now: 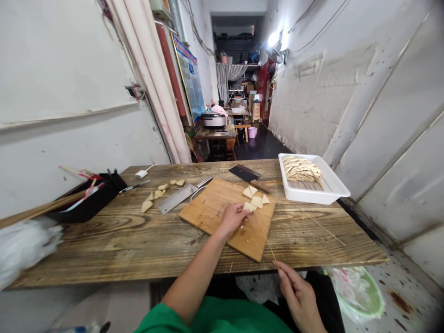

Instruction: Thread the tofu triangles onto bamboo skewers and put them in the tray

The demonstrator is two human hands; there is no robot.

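Head view: my left hand (235,216) pinches a tofu triangle (249,206), right hand (297,291) grips the skewer (264,236); the tray (333,185) holds many threaded, three triangles (255,196) left on the board (215,208).

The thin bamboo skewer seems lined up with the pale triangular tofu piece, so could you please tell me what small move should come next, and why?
Probably push the thin bamboo skewer forward into the pale triangular tofu piece. The right hand pinches the skewer's near end, its tip points at that piece, and the left hand steadies the piece on the wooden cutting board.
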